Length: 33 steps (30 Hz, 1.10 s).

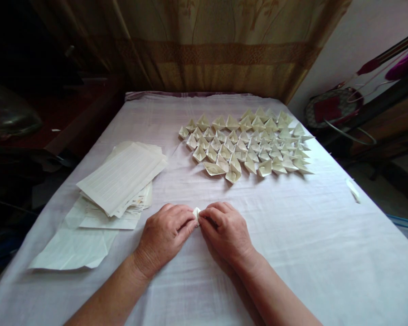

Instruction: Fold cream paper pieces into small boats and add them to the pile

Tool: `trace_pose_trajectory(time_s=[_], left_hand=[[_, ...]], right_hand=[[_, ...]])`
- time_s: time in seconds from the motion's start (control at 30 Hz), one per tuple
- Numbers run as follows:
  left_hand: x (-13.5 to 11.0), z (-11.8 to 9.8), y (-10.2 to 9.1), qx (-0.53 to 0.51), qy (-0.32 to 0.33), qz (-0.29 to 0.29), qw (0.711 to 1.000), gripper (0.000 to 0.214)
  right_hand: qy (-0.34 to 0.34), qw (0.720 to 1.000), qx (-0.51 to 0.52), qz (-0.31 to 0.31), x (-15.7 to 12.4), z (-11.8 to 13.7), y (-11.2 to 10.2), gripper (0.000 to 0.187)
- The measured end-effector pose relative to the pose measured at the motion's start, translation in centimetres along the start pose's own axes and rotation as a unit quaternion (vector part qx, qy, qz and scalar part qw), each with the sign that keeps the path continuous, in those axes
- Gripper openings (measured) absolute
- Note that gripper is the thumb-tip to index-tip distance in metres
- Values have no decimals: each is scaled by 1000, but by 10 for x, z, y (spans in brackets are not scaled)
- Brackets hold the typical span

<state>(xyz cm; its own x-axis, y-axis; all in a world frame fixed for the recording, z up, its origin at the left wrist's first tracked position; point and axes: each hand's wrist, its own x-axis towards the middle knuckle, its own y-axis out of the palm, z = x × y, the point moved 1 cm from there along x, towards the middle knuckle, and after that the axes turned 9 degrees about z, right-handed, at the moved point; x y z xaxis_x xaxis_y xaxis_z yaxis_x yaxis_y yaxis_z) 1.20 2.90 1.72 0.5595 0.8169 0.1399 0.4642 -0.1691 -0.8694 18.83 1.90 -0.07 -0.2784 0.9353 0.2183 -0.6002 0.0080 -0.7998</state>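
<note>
Between my two hands is a small folded piece of white paper (pixel 196 216), mostly hidden by the fingers. My left hand (pixel 168 231) pinches its left side between thumb and fingers. From the other side my right hand (pixel 226 228) grips it, also pinched closed. Both hands are close to the cloth, near the middle of the table. Beyond them, to the right, stand several rows of folded paper boats (pixel 248 145), set close together. A stack of printed paper sheets (pixel 122 176) lies to the left of my left hand.
A pale checked cloth (pixel 292 253) covers the table. Under the stack, a loose sheet (pixel 76 251) reaches toward the left edge. A small white scrap (pixel 353 191) lies near the right edge. A patterned curtain (pixel 204 54) hangs behind the table, and a dark red cabinet (pixel 85 108) stands left.
</note>
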Motion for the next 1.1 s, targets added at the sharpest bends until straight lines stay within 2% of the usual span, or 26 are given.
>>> trace_pose_trajectory(time_s=[0.17,0.43,0.7,0.87,0.97,1.1], left_hand=[[2,-4,8,20,-73,-1,997,9],[2,-7,7,40,-94,13,995,11],[4,-8,7,50,-109,34,992,13],[3,7,3,-22,-87,44,995,4],[3,15,0,-53,-73,35,995,9],[3,15,-1,-48,-54,23,997,13]], right_hand=[[-16,1000,2,-7,-1,-1,1,8],[-7,1000,21,-11,-2,-2,3,10],[10,1000,16,12,2,-2,2,11],[4,998,64,28,2,-7,-3,11],[-7,998,60,32,2,-8,-4,8],[-16,999,31,21,1,-5,-3,5]])
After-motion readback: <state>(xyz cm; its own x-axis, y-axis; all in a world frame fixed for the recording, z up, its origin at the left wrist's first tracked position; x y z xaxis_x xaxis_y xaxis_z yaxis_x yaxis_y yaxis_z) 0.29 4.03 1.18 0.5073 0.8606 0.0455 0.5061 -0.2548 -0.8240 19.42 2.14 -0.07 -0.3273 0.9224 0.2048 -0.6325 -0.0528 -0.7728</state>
